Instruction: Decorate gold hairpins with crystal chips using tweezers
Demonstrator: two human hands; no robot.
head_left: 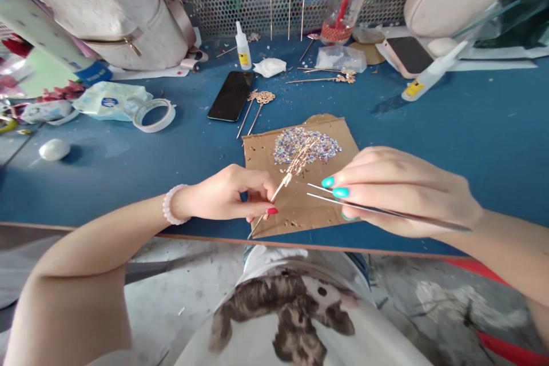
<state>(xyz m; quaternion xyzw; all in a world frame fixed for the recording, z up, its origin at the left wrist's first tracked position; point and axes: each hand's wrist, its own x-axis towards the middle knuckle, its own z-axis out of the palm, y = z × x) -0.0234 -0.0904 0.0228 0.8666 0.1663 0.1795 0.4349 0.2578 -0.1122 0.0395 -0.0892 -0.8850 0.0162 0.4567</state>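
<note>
My left hand (pixel 240 193) pinches the thin stem of a gold hairpin (pixel 298 163), whose ornate metal head points up and to the right. That head hangs over a pile of small glittering rhinestones (pixel 281 146) spread on a piece of cardboard (pixel 266 157). In my right hand (pixel 398 191) are metal tweezers (pixel 364 207), their two tips apart and close to the hairpin's right side. Whether the tips hold a stone is too small to tell.
Behind the cardboard lie a black phone (pixel 230 96), more gold hairpins (pixel 262 98) and a glue bottle (pixel 242 48). A second glue bottle (pixel 433 73) leans at the right. White tape (pixel 168 118) lies left; a lidded cup (pixel 343 8) stands at the back.
</note>
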